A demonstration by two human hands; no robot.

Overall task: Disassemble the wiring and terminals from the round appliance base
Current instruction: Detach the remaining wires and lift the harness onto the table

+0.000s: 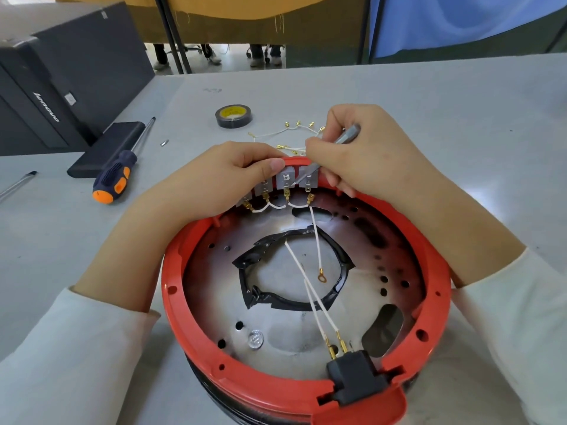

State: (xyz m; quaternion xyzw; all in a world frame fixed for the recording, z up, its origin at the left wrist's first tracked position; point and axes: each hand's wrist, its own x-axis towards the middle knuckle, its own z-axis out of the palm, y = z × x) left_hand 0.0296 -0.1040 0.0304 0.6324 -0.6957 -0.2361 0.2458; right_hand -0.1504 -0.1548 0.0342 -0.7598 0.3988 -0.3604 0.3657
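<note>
1. Red-rimmed base (196,317) sits on the table (429,102), between both forearms.
2. Left hand (214,176) grips the far rim.
3. Right hand (362,151) pinches a metal tool (310,173) at the terminals (287,180).

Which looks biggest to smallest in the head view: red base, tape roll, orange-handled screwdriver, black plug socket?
1. red base
2. orange-handled screwdriver
3. black plug socket, though nearness enlarges it
4. tape roll, farthest away

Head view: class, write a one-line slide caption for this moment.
Right hand works a thin metal tool at the terminal blocks on the red appliance base while the left hand steadies the rim.
</note>
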